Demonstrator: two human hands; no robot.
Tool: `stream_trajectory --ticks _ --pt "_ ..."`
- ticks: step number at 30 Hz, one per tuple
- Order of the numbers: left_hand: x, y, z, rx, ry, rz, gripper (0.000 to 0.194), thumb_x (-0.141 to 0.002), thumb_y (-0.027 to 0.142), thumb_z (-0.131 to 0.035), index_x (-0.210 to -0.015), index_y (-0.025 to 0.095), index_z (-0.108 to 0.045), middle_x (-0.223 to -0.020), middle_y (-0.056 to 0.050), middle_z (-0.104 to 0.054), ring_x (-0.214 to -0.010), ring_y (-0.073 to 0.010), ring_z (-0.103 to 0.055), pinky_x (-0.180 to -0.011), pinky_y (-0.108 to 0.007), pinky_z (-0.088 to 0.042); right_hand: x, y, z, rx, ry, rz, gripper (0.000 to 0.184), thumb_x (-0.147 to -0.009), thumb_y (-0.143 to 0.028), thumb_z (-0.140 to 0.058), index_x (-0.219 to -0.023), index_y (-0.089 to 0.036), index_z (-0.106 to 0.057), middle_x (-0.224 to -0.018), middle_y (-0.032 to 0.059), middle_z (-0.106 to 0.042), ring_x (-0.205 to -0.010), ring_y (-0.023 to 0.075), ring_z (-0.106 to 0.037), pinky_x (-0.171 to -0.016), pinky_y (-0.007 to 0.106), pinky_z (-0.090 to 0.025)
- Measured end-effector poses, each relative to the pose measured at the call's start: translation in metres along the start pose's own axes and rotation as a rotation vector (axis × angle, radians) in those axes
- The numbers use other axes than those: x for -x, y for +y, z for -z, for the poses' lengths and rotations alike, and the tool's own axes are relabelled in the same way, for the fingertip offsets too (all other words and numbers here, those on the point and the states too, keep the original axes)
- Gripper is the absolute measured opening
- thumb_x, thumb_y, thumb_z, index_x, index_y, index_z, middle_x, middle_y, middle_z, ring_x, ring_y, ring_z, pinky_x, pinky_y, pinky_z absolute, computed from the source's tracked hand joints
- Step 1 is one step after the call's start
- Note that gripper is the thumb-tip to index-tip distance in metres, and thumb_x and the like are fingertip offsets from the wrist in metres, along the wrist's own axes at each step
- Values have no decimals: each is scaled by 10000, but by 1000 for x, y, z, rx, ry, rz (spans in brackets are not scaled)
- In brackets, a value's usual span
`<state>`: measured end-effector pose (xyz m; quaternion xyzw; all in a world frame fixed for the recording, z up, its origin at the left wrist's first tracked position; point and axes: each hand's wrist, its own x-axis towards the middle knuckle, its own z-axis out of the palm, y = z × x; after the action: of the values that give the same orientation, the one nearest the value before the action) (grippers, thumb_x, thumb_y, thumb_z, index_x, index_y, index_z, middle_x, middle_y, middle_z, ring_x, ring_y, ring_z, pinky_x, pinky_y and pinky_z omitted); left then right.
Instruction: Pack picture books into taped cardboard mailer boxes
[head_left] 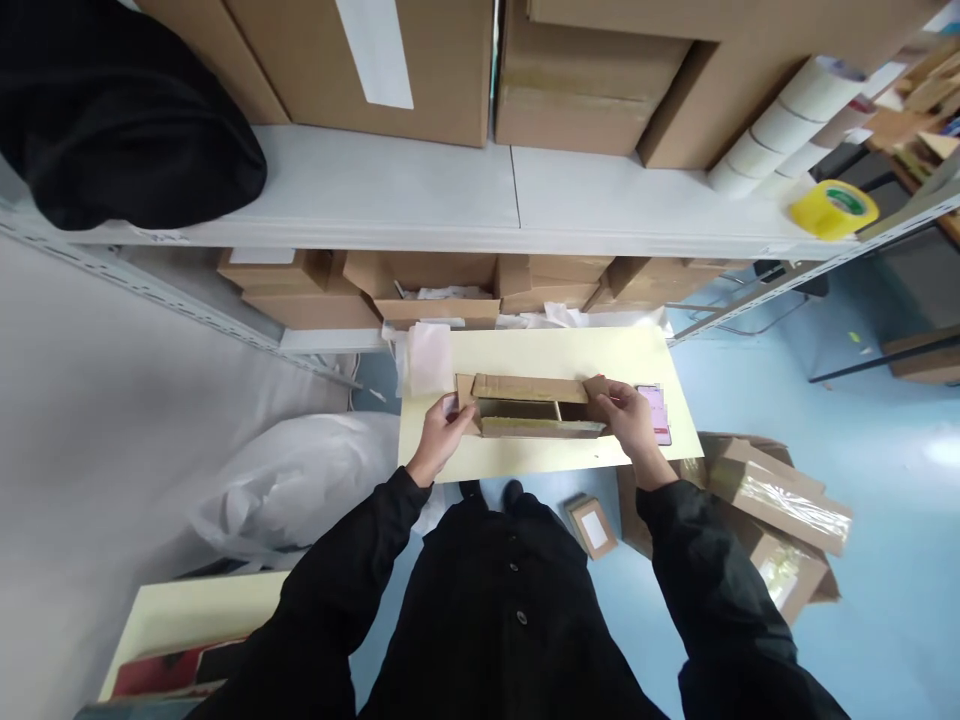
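A long, narrow cardboard box [540, 428] lies on the pale yellow table [517, 352] with its top flaps spread. Inside it a thin upright divider shows toward the right end. My left hand [442, 432] pinches the flap at the box's left end between thumb and fingers. At the opposite end, my right hand [626, 415] grips the right end flap, thumb on top. Just right of that hand lies a phone [655, 414] with a pinkish screen. A pale pink paper sheet [430, 358] rests on the table behind my left hand.
Behind the table stands a metal shelf [390, 190] with cardboard boxes, a black cloth bundle [127, 120], white rolls [780, 130] and a yellow tape roll [834, 210]. Cartons [780, 500] pile at right on the floor. A white plastic bag [300, 480] sits at left.
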<state>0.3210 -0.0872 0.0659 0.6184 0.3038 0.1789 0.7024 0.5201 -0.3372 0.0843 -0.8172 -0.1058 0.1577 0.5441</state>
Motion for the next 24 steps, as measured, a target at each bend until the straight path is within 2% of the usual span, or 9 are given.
stream_trajectory --ticks 4,6,8,10,12,15,17,21,24 --pt "-9 0 5 -101 -12 -63 346 -734 342 -670 -1030 168 -632 -1037 -79 -698 -905 -209 -657 -771 -308 -518 0 -5 7 342 29 177 591 -723 -412 -651 -1236 -167 -490 -1115 152 -614 -905 273 -630 -762 469 -533" --pt "-11 -2 7 -162 -6 -102 331 -733 332 -664 -1019 169 -637 -1006 -75 -703 -855 -197 -660 -736 -296 -520 -3 -10 11 525 -44 344 645 -709 -355 -681 -1288 -185 -451 -1243 173 -522 -1054 305 -565 -849 483 -495" --pt "-13 -3 9 -203 15 -134 332 -723 325 -668 -1013 167 -640 -978 -73 -707 -811 -191 -662 -712 -291 -522 -9 -16 13 693 -139 504 548 -720 -300 -681 -1228 -195 -505 -1286 170 -472 -1132 326 -499 -901 481 -450" --pt "-13 -3 9 -224 42 -139 326 -704 323 -678 -986 163 -645 -933 -67 -711 -758 -187 -662 -675 -287 -523 -17 -22 13 836 -204 616 344 -769 -268 -633 -1100 -197 -570 -1201 153 -518 -1070 317 -505 -872 452 -429" --pt "-12 -1 8 -232 63 -120 301 -680 326 -690 -929 162 -650 -858 -55 -711 -694 -184 -654 -628 -283 -519 -26 -28 11 944 -183 671 159 -832 -258 -554 -971 -192 -591 -1012 128 -577 -935 287 -525 -811 408 -403" --pt "-10 3 5 -243 62 -99 272 -656 320 -697 -875 165 -658 -785 -36 -707 -657 -183 -650 -602 -280 -515 -37 -33 5 1069 -68 727 125 -871 -255 -488 -849 -187 -592 -833 107 -583 -807 263 -505 -770 378 -340" --pt "-9 6 2 -278 79 -105 274 -652 313 -692 -883 167 -666 -777 -32 -708 -645 -179 -648 -595 -278 -513 -43 -36 2 1138 -78 791 143 -867 -191 -468 -811 -182 -599 -804 107 -595 -772 249 -503 -801 383 -307" --pt "-9 7 -3 -342 166 -111 250 -652 320 -687 -843 159 -677 -705 -28 -691 -601 -176 -629 -560 -272 -495 -52 -38 3 1224 -328 898 233 -837 -66 -433 -894 -162 -638 -780 97 -639 -758 231 -551 -898 403 -264" --pt "-10 5 -6 -327 188 -99 243 -636 335 -703 -802 159 -677 -700 -32 -690 -614 -186 -637 -564 -281 -501 -58 -37 9 1186 -495 923 339 -849 -162 -513 -1180 -156 -587 -1043 138 -665 -909 262 -593 -896 394 -306"
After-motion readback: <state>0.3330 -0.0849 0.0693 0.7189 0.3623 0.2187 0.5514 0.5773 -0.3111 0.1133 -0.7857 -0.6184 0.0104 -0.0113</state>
